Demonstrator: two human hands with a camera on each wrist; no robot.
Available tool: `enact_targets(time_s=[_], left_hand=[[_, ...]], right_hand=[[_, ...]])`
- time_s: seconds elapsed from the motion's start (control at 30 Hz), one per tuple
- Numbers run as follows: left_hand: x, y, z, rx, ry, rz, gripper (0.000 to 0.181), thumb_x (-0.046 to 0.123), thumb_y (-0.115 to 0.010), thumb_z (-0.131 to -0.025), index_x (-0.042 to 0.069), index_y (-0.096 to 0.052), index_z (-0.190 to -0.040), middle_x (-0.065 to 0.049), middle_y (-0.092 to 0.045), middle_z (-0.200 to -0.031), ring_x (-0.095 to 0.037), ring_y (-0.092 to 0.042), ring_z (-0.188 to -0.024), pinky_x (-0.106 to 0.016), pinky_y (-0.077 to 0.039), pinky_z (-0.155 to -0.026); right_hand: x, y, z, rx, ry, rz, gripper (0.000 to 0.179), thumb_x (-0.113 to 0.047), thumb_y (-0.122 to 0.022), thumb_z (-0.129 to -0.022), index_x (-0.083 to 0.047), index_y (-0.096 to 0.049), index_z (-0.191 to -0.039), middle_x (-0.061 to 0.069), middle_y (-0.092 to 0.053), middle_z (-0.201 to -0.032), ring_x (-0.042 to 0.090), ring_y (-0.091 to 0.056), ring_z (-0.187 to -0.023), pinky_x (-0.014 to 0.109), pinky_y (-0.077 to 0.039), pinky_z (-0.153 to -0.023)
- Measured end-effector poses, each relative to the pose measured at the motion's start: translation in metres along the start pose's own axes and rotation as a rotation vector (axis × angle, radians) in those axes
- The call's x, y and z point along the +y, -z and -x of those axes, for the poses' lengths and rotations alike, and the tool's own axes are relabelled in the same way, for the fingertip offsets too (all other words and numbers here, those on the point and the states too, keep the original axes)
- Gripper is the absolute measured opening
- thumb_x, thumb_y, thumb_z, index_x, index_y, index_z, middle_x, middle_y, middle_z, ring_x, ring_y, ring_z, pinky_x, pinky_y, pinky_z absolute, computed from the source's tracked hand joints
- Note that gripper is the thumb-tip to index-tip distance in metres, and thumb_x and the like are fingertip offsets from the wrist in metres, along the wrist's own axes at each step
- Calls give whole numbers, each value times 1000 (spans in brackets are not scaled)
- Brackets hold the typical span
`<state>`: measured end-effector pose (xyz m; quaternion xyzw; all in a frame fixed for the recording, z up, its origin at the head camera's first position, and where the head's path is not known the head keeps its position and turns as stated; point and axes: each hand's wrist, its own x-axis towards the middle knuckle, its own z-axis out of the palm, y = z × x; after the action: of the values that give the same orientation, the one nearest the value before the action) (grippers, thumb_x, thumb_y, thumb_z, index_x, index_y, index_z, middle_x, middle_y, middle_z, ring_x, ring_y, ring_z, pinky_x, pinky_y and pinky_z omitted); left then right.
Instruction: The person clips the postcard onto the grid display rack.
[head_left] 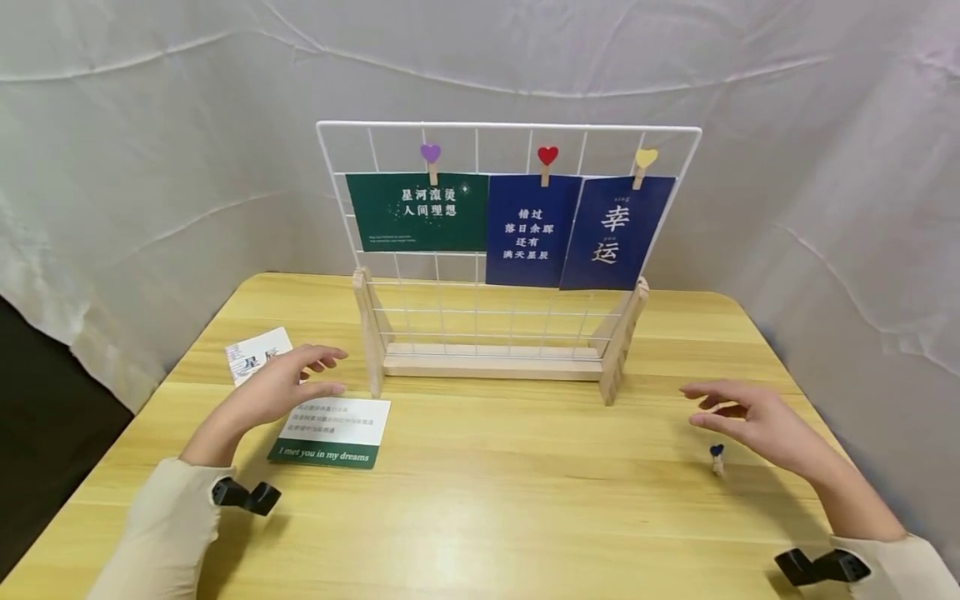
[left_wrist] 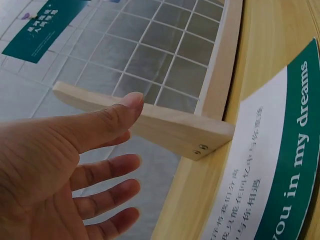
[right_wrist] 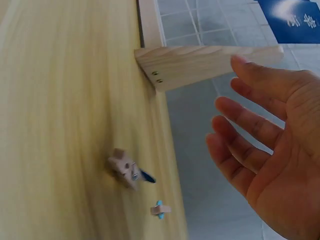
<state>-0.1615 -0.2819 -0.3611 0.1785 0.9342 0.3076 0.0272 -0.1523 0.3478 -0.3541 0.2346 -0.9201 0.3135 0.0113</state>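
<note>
My left hand (head_left: 281,387) hovers over two cards at the left, fingers loosely bent and holding nothing. One is a white and green card (head_left: 330,433) reading "I met you in my dreams"; the other, a white card (head_left: 257,348), is partly covered by the hand. At the right, my right hand (head_left: 761,421) is raised above the table with relaxed fingers, nothing in them. Below it lies a small wooden clothespin (head_left: 717,460) with a dark blue heart. The right wrist view also reveals a second clothespin (right_wrist: 160,209) with a light blue piece.
A white wire grid in a wooden stand (head_left: 491,364) stands at the back middle. A green card (head_left: 416,233) and two blue cards (head_left: 525,217) hang on it from heart clothespins in purple (head_left: 431,154), red (head_left: 547,157) and yellow (head_left: 646,158). Pale curtains (head_left: 480,58) surround the table.
</note>
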Motion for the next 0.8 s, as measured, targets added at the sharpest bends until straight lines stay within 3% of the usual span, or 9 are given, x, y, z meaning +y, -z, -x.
enact_targets(time_s=[0.13,0.57,0.8], left_hand=[[-6,-1,1,-15,-11,17,52,30,-72,-91,3,-56,-132,-20,-61,-121,-38,-54,-110,-56,-44,-91],[-20,-4,4,-86,-61,18,50,22,-76,-86,0,-59,-128,-18,-63,-114,-36,-58,-103,-53,-46,-88],[-26,-2,5,-141,-26,27,55,25,-79,-83,-1,-59,-127,-17,-63,-116,-34,-57,-103,-52,-46,-89]], right_hand=[[7,-2,4,-21,-9,-4,35,-16,-71,-92,-9,-65,-125,10,-65,-120,14,-64,-95,21,-52,-77],[24,-5,24,-100,-65,-47,37,-16,-71,-91,-6,-64,-126,14,-64,-115,15,-60,-94,25,-53,-74],[31,-6,25,-121,-74,-43,39,-19,-72,-90,-7,-63,-126,12,-65,-115,11,-60,-91,26,-53,-73]])
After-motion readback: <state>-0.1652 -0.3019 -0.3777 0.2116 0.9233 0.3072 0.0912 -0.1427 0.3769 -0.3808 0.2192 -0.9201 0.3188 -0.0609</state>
